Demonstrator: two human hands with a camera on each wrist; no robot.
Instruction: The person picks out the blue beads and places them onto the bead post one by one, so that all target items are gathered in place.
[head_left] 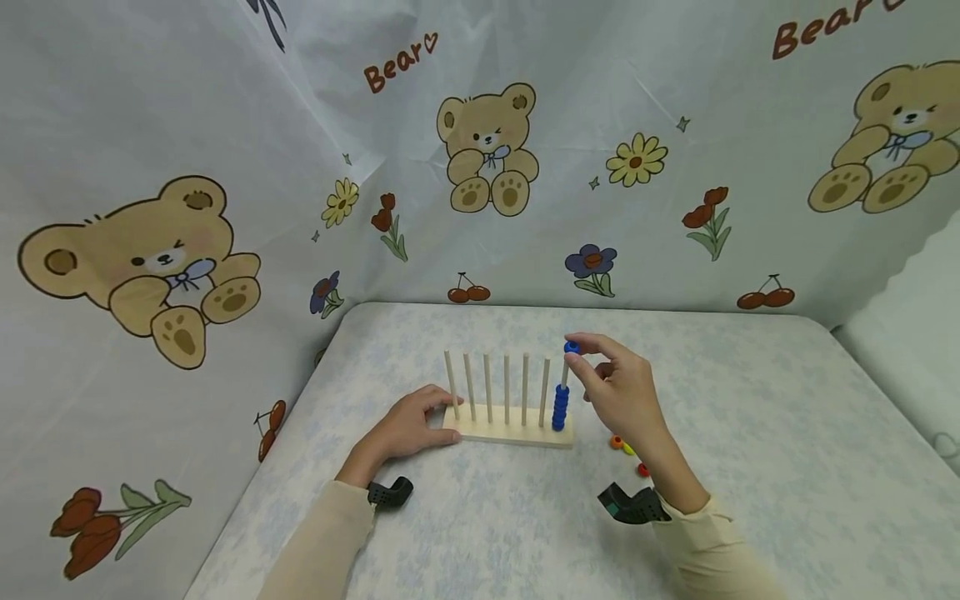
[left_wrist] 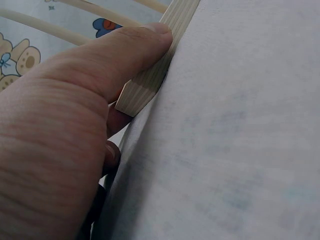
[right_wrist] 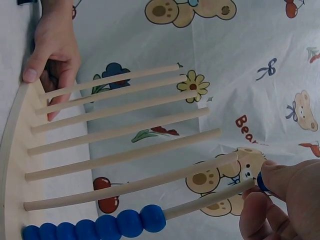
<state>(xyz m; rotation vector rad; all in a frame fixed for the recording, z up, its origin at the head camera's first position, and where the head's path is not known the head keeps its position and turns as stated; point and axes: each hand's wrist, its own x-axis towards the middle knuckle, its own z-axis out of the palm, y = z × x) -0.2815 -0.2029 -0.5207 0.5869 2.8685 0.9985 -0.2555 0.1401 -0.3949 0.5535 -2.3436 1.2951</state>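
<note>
The right hand [head_left: 622, 392] pinches a blue bead [head_left: 572, 347] between thumb and fingertips, right at the tip of the rightmost peg [head_left: 564, 375] of a wooden peg rack [head_left: 510, 432]. Whether the bead's hole is already over the tip cannot be told from the head view, and in the right wrist view the bead [right_wrist: 261, 182] is mostly hidden behind the thumb. A stack of blue beads [head_left: 559, 407] already sits low on that peg.

The left hand [head_left: 408, 427] grips the left end of the rack's base, thumb along the near edge and fingers behind — the left wrist view shows the thumb [left_wrist: 120, 55] pressed flat against the wood.

The likely slip is at the tip: if the hole sits off-centre, the bead may catch on the peg's end and pop out of the pinch, rolling away across the tablecloth [head_left: 750, 433]. Pushing sideways could also tilt the light rack. A few loose beads [head_left: 626, 450] lie near the right wrist — a dropped forearm could scatter them.
</note>
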